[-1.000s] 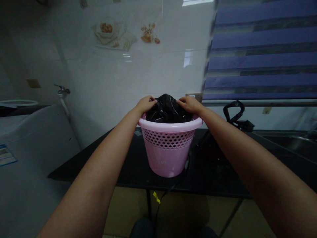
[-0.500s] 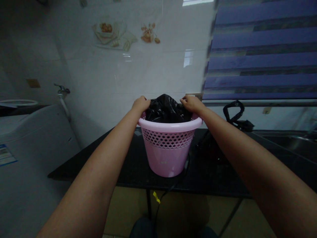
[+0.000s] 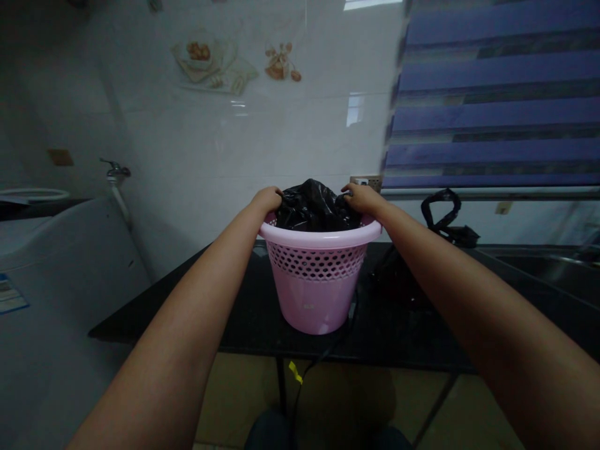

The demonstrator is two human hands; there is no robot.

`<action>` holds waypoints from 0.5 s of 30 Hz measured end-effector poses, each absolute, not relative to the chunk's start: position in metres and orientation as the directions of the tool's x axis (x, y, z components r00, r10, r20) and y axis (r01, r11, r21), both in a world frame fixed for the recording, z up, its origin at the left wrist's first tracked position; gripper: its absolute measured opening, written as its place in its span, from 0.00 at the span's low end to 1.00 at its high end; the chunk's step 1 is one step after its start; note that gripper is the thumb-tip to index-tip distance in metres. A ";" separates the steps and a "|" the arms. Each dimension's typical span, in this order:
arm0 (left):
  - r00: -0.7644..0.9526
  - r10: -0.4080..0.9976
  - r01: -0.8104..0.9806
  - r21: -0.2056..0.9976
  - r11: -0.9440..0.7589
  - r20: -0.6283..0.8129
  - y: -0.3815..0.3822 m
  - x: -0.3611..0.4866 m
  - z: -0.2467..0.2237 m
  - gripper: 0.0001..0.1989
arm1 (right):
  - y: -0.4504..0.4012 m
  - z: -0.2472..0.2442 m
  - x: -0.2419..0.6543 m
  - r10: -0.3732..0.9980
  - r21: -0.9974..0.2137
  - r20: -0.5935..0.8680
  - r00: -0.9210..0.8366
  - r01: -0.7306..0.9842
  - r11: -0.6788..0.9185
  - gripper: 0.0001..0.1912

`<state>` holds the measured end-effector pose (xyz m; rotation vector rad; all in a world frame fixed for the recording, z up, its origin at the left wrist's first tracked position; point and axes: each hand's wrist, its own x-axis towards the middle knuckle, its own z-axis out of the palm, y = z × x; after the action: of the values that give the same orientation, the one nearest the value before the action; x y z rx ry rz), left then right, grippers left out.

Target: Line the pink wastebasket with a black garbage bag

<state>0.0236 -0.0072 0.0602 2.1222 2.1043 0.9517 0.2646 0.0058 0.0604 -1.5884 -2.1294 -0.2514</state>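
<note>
A pink plastic basket point(image 3: 319, 297) with a band of round holes below its rim stands upright on the black countertop point(image 3: 248, 325). Bunched inside its mouth is a black plastic bag point(image 3: 312, 203), which rises above the rim. My left hand point(image 3: 268, 199) is at the left of the opening, fingers closed on the bag's edge. Across from it, my right hand point(image 3: 363, 197) pinches the bag at the right side. Both forearms reach in from the lower corners. The bag's lower part is hidden by the basket.
Right of the basket sits a tied black bag point(image 3: 412, 275), partly behind my right forearm. A sink point(image 3: 539, 265) lies farther right. At left are a white washing machine point(image 3: 65, 275) and a wall tap point(image 3: 115, 170). A black cord with a yellow tag point(image 3: 295, 372) hangs over the front edge.
Both hands have dipped slightly at the basket's rim, still holding the bag. The basket stays in place, and the view has shifted only a little.
</note>
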 end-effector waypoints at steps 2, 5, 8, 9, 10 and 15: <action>-0.096 0.908 0.903 0.420 -0.093 0.408 -0.007 0.023 0.060 0.18 | 0.006 0.061 0.264 0.841 -0.126 0.490 -0.228 0.936 0.328 0.22; -0.110 0.894 0.899 0.428 -0.098 0.434 -0.008 0.022 0.060 0.18 | 0.007 0.061 0.264 0.807 -0.134 0.537 -0.245 0.920 0.368 0.21; -0.115 0.874 0.894 0.433 -0.116 0.472 -0.007 0.020 0.059 0.17 | 0.009 0.061 0.265 0.774 -0.140 0.577 -0.259 0.903 0.406 0.21; -0.116 0.869 0.892 0.435 -0.122 0.481 -0.007 0.020 0.059 0.17 | 0.010 0.060 0.266 0.767 -0.141 0.587 -0.260 0.900 0.413 0.21; -0.116 0.866 0.890 0.437 -0.127 0.487 -0.007 0.019 0.058 0.16 | 0.011 0.060 0.266 0.761 -0.145 0.595 -0.259 0.897 0.419 0.21; -0.118 0.857 0.882 0.450 -0.142 0.501 -0.006 0.017 0.057 0.15 | 0.011 0.060 0.266 0.745 -0.157 0.617 -0.253 0.888 0.432 0.22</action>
<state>0.0175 -0.0059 0.0574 2.1084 2.0803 1.1460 0.2665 0.0105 0.0602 -1.3705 -2.0604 -0.2940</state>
